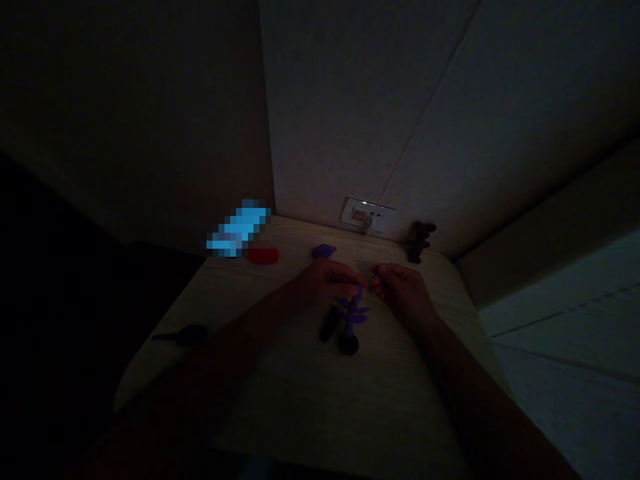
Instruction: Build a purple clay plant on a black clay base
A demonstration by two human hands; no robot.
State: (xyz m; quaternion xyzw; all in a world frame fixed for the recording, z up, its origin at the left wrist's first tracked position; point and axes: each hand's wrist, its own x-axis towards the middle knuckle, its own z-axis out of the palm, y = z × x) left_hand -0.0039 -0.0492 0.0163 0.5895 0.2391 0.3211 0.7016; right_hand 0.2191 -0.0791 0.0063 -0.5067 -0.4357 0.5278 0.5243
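In the dim light my left hand [333, 280] pinches the top of a purple stem [352, 313] with small leaf-like pieces on its sides. The stem stands on a round black base [349, 344], and looks like modelling clay. My right hand [400, 287] is just to the right of the stem's top, its fingertips pressed together; whatever they hold, if anything, is too dark to make out. A dark oblong piece [329, 324] lies left of the stem. Beyond my left hand is a purple lump [324, 251].
A red lump [263, 255] lies by a glowing, pixelated screen [239, 230] at the back left. A dark object with a thin end [190, 335] rests near the wooden table's [300, 400] left edge. A dark figure [420, 241] and a wall socket [367, 215] are at the back.
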